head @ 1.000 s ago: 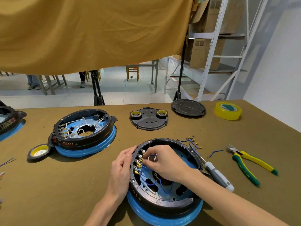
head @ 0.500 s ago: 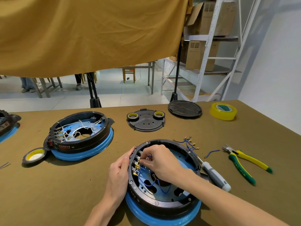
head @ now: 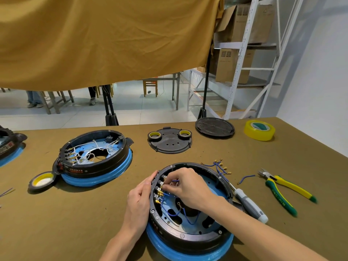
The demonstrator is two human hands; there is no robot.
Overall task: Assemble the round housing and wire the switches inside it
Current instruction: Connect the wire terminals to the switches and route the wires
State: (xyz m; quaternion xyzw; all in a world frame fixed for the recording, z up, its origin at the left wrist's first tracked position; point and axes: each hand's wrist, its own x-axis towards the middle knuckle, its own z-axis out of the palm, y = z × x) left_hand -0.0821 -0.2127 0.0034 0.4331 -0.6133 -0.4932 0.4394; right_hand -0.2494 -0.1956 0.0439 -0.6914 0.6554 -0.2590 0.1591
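The right hand is reaching inside the round housing, fingertips pinching a blue wire at the switches along the left wall. The left hand is bracing the housing's outer rim, fingers pressed together. The housing is sitting on the table, a screwdriver just beside it.

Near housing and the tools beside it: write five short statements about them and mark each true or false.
1. The right hand reaches inside the near housing at the switch terminals. True.
2. The left hand holds the pliers. False: it rests against the housing's outer wall; the pliers lie on the table.
3. The wires inside the near housing are blue. True.
4. The screwdriver lies left of the near housing. False: it lies to its right.
5. The yellow tape roll sits inside the far housing. False: it sits on the table's far right.
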